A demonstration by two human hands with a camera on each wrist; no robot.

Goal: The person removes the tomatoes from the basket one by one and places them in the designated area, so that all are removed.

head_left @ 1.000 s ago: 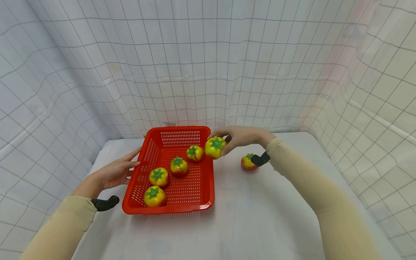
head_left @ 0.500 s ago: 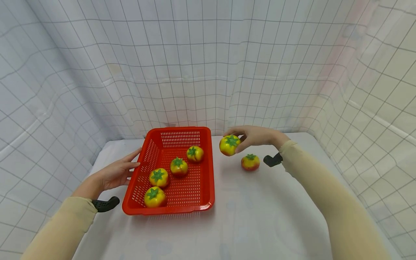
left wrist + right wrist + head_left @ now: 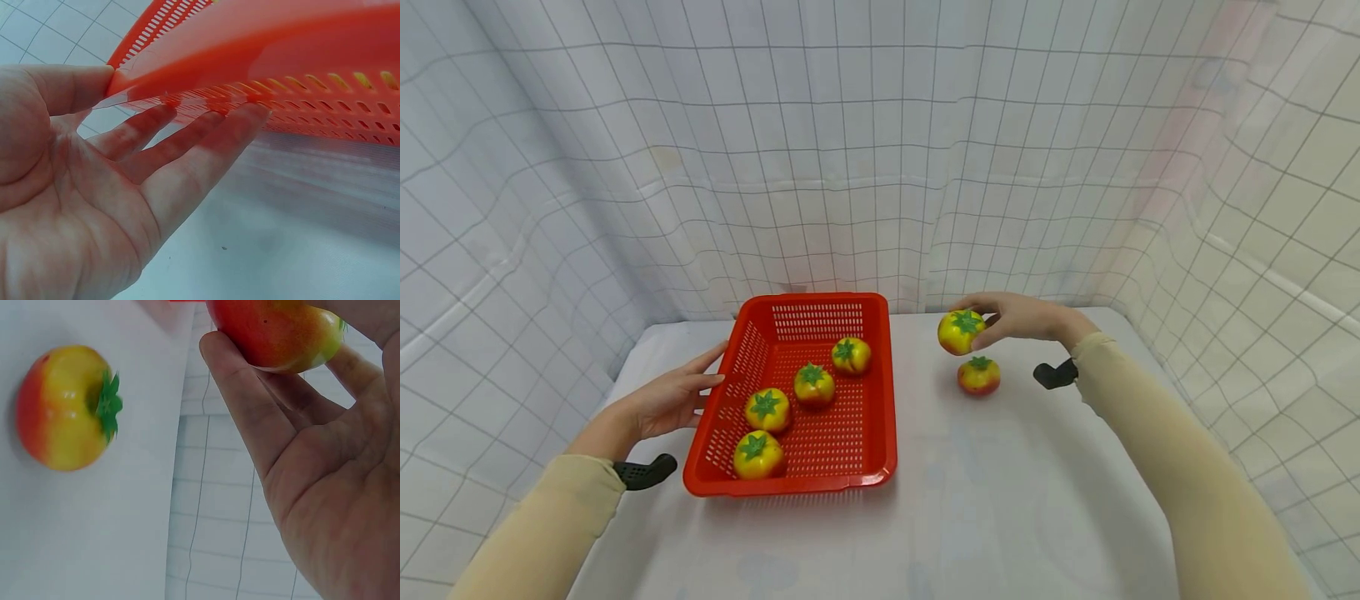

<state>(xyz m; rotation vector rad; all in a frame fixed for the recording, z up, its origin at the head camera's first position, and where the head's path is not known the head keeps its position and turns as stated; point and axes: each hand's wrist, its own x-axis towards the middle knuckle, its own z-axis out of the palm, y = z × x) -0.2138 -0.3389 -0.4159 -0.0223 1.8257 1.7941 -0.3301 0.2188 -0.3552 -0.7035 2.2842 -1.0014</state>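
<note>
Right hand pinching a tomato above another tomato, near the table's far edge. Left hand spread flat, touching the basket's left side.

A white table fills the lower view, its top smooth and pale. Behind the table and on both sides of it hangs a white cloth printed with a thin grey grid — wrinkled and loosely draped. Right of the table the cloth glows warmer, faintly pink — the light is soft and even.
</note>
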